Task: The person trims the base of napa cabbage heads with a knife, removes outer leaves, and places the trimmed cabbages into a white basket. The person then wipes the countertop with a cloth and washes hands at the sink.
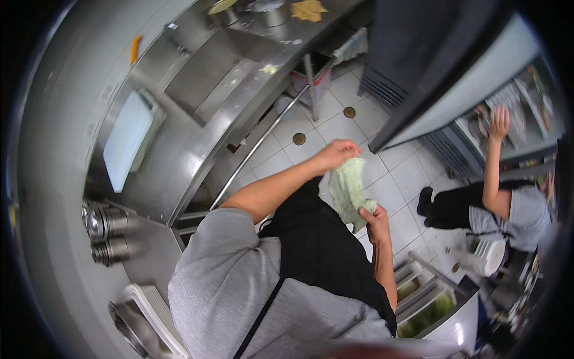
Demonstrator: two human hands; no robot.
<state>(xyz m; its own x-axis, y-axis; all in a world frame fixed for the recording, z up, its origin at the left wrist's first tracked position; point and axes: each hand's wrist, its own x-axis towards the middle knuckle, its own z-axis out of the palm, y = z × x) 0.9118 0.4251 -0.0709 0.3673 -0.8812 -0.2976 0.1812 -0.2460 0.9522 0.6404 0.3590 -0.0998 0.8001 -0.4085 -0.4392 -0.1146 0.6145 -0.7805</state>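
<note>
A crumpled pale green cloth hangs between my two hands, in front of my black apron and above the tiled floor. My left hand pinches its upper end with curled fingers. The lower right edge of the cloth is gripped by my right hand, its thumb on top. Part of the cloth hides behind the right-hand fingers.
A steel counter with a sink runs along the left, with white cutting boards leaning there. At the right a co-worker reaches into an open fridge. Drawers holding green food stand at lower right.
</note>
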